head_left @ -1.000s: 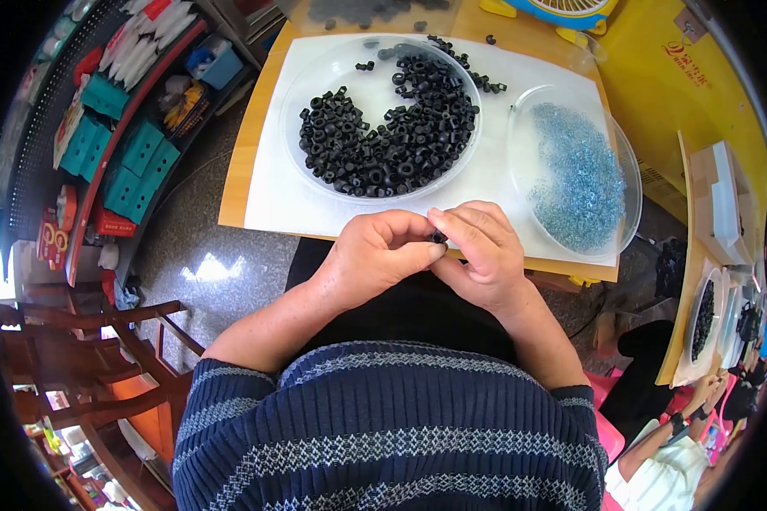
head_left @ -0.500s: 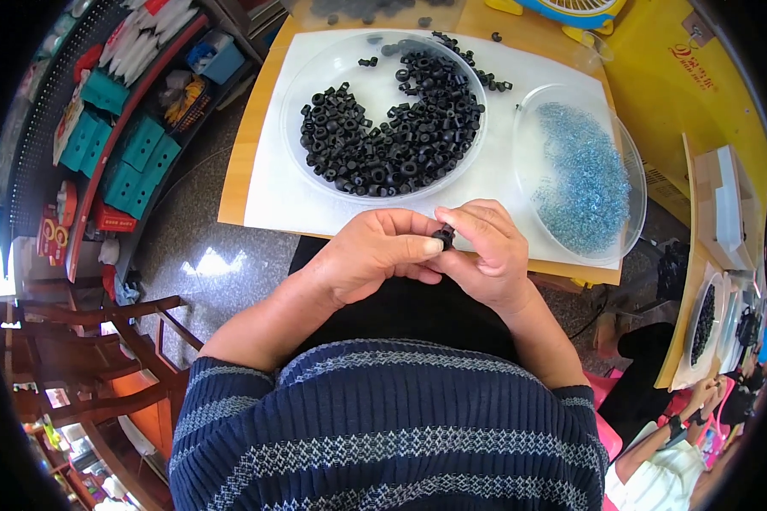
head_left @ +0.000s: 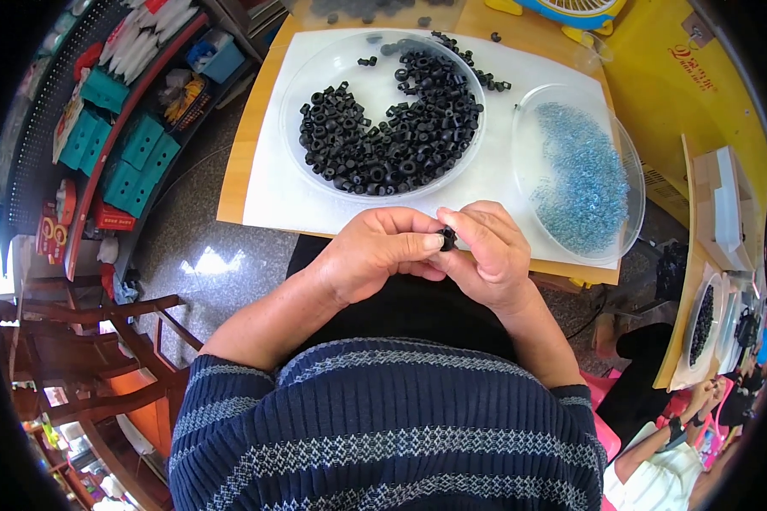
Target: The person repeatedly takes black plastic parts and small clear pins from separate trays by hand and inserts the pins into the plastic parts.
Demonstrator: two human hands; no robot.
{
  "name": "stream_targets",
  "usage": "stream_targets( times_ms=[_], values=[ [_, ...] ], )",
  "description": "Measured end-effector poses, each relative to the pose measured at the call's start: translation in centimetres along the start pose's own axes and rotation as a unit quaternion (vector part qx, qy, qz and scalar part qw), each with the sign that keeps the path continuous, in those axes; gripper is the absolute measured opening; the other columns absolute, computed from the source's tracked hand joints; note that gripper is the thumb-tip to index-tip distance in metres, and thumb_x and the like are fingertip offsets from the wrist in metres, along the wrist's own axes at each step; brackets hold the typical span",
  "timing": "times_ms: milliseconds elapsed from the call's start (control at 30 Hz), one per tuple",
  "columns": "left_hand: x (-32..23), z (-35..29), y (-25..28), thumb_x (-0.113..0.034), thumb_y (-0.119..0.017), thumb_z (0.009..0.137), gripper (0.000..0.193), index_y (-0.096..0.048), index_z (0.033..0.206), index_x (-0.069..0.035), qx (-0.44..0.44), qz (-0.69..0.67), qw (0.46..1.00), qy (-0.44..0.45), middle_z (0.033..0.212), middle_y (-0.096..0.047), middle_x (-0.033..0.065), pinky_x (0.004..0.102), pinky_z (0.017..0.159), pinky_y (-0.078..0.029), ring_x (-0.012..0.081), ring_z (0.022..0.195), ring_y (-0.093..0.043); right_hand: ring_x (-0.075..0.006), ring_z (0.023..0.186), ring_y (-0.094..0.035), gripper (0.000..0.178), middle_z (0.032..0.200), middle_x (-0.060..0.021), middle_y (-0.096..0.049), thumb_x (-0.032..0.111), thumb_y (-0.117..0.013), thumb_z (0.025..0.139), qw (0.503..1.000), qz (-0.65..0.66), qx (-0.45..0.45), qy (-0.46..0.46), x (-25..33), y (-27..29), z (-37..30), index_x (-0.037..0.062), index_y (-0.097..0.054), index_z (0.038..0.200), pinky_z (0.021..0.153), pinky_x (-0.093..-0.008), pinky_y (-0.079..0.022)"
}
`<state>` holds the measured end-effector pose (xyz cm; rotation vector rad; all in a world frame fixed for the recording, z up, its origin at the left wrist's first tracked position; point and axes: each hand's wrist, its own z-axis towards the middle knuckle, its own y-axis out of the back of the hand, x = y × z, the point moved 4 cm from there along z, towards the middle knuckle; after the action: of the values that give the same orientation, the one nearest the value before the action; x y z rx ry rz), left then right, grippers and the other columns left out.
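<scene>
Just off the table's near edge, my left hand [head_left: 383, 249] and my right hand [head_left: 490, 251] meet with their fingertips together. Between them they pinch a small black ring-like part [head_left: 446, 238], mostly covered by thumbs and fingers. Beyond my hands, a round clear tray [head_left: 294, 153] holds a heap of small black parts [head_left: 383, 145], some ring-shaped, some like short tubes. On the right, a second clear tray [head_left: 642, 204] contains many tiny bluish see-through pieces [head_left: 579, 187]. Both trays rest on a white sheet [head_left: 268, 183].
A few loose black parts [head_left: 494, 83] lie past the large tray on the wooden table [head_left: 239, 170]. Shelves with teal boxes [head_left: 149, 162] and a wooden chair [head_left: 119, 358] stand to the left. At right, another person [head_left: 656, 460] sits by a second table [head_left: 677, 341].
The black part has turned slightly between my fingertips, and my hands have shifted a little to the right. The trays hold the same heaps.
</scene>
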<state>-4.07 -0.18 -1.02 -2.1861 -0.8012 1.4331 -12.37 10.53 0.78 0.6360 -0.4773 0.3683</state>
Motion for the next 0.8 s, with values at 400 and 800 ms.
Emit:
stream_targets(
  times_ms=[400, 800],
  values=[
    [0.3, 0.1, 0.1, -0.008, -0.058, 0.079, 0.018, -0.057, 0.094, 0.002, -0.013, 0.034, 0.999, 0.008, 0.086, -0.059, 0.008, 0.0267, 0.07, -0.051, 0.0148, 0.078, -0.059, -0.0191, 0.063, -0.05, 0.036, 0.067, -0.0026, -0.053, 0.008, -0.068, 0.053, 0.997, -0.057, 0.026, 0.043, 0.6, 0.0, 0.5, 0.0009, -0.056, 0.086, 0.06, -0.0295, -0.04],
    [0.3, 0.1, 0.1, -0.011, -0.06, 0.079, 0.022, -0.057, 0.096, 0.002, -0.018, 0.057, 0.998, 0.003, 0.088, -0.059, 0.0076, 0.0258, 0.068, -0.051, 0.0139, 0.078, -0.058, -0.0201, 0.068, -0.052, 0.038, 0.071, -0.004, -0.055, 0.009, -0.068, 0.054, 0.995, -0.063, 0.081, 0.012, 0.3, 0.0, 0.8, 0.0016, -0.056, 0.089, 0.065, -0.0303, -0.041]
  ],
)
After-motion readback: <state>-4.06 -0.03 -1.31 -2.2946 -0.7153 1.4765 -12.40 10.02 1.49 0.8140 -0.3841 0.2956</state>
